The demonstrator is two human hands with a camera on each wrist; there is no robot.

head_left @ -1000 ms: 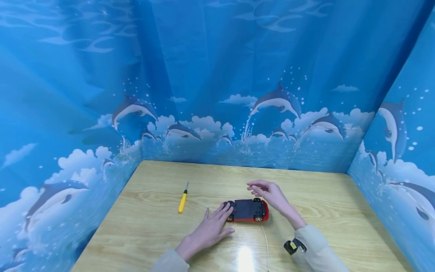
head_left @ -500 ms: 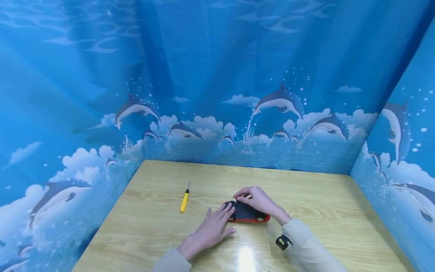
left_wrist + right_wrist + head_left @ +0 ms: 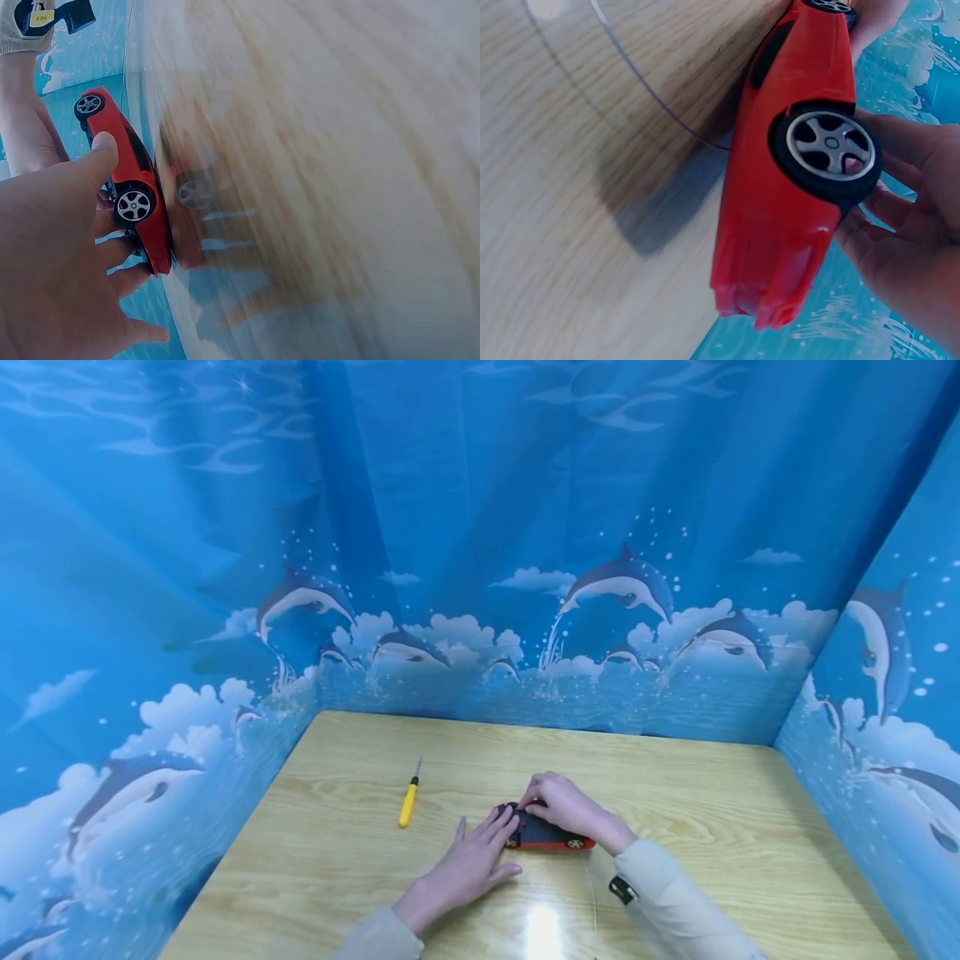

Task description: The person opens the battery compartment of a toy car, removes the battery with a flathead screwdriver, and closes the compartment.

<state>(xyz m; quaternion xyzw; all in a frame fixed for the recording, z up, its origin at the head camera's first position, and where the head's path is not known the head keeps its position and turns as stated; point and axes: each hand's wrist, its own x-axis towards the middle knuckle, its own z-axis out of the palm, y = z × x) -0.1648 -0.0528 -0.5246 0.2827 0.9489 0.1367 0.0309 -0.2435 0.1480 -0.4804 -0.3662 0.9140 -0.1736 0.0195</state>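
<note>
A red toy car [image 3: 542, 834] lies upside down on the wooden table, its dark underside facing up and its wheels in the air. My left hand [image 3: 463, 870] rests on the car's left end with straight fingers; in the left wrist view its thumb lies along the red side [image 3: 129, 154]. Bent over the underside is my right hand [image 3: 567, 806], its thumb and fingers close together near the car's middle. The right wrist view has these fingers partly hidden behind a wheel [image 3: 829, 146]; I cannot tell whether they pinch anything.
A screwdriver [image 3: 408, 804] with a yellow handle lies left of the car, tip pointing away. From under the car a thin wire [image 3: 594, 902] runs toward the table's front. Blue dolphin-print curtains [image 3: 480, 568] stand behind and beside the table [image 3: 697, 810].
My right hand has come from beyond the car's right end, leftward and down onto the underside, its fingers drawing together. The left hand has stayed on the car's left end.
</note>
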